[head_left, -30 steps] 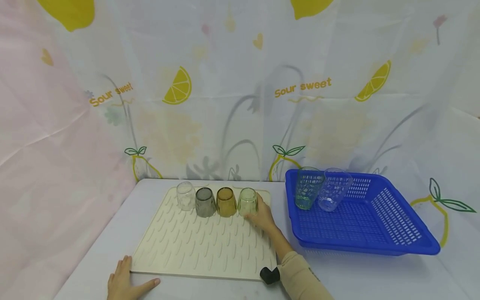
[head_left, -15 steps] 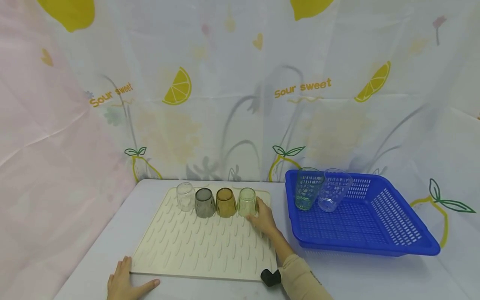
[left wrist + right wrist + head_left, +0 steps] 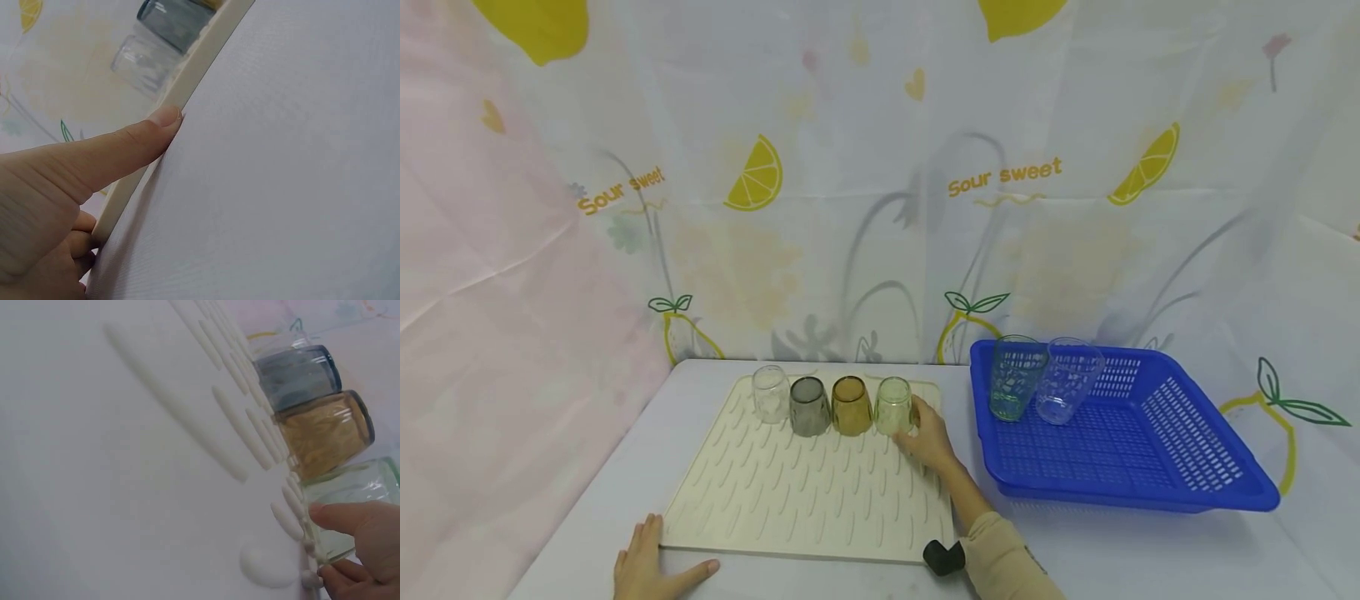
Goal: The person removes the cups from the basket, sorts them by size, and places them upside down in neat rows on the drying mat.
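Note:
A cream ribbed mat (image 3: 805, 492) lies on the table with a row of upturned glasses at its far edge: clear (image 3: 771, 392), grey (image 3: 809, 406), amber (image 3: 851, 405) and light green (image 3: 892, 406). My right hand (image 3: 925, 433) grips the light green glass (image 3: 353, 497) low on its right side, thumb and curled fingers on it. The amber glass (image 3: 325, 431) and grey glass (image 3: 297, 375) stand just beyond. My left hand (image 3: 651, 567) lies flat on the table, its thumb (image 3: 125, 147) against the mat's front left edge (image 3: 206, 56).
A blue slotted basket (image 3: 1157, 467) sits at the right, with a teal glass (image 3: 1017, 379) and a clear glass (image 3: 1067, 382) upright in its far left corner. A lemon-print curtain (image 3: 880, 183) closes off the back and sides. A black wrist strap (image 3: 942, 557) sits by my right sleeve.
Almost nothing differs. My right hand has stayed on the light green glass, its wrist drawn slightly rightward. The left hand has not moved.

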Demonstrator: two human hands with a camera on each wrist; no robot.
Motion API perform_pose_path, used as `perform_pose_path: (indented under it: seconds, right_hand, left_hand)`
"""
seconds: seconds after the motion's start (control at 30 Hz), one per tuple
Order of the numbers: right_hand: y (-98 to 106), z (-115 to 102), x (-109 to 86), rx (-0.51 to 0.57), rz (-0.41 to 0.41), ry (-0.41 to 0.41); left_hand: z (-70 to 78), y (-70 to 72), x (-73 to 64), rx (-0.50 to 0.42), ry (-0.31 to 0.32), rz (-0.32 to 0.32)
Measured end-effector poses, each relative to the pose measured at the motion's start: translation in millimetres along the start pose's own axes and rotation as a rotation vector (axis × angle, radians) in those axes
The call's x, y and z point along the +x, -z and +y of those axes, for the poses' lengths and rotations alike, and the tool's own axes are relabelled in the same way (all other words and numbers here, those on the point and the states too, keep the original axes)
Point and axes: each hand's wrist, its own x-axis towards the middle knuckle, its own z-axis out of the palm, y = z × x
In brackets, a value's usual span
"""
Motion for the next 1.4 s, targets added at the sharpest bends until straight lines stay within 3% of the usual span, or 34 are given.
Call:
perform_pose_path:
  seconds: [0.3,1.2,1.4]
  right_hand:
    - [-0.4,3.0,1.8,-0.051,0.002,0.002]
    - [1.3,8.2,-1.5,0.043,-0.049,0.043]
    - [3.8,5.8,-3.3,0.088,-0.071,0.019]
  left_hand:
    - [-0.8,0.8,1.5,0.008,-0.003,-0.013]
    - [-5.9,-3.5,4.0,-0.007,0.014,-0.005]
    - [-7.8,-4.5,4.1,-0.015,0.016,-0.010]
